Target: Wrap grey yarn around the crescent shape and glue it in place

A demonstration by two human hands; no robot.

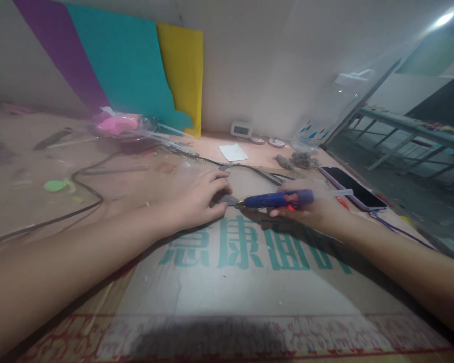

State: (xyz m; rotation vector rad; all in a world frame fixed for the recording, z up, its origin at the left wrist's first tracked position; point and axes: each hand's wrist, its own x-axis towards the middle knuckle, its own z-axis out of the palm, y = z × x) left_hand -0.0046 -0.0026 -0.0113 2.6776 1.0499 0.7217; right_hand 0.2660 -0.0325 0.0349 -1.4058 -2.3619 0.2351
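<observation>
My right hand (pixel 314 209) is wrapped round a blue hot glue gun (pixel 265 199), which lies nearly level with its nozzle pointing left. A clear glue stick (pixel 342 192) sticks out of its back end, and a small red light glows on its body. Beside the nozzle tip is a small dark grey piece (pixel 230 200), pinched between the thumb and fingers of my left hand (pixel 204 197). The nozzle seems to touch or nearly touch this piece. Both hands are low over a printed cardboard sheet (pixel 227 295) with green characters.
A black cable (pixel 89 201) runs across the table. At the right lies a phone (pixel 353 189) with a strap. Farther back are a small white digital clock (pixel 241 129), white paper (pixel 233 152), grey clumps (pixel 304 160), a clear plastic container (pixel 312 133) and a pink bundle (pixel 119 123).
</observation>
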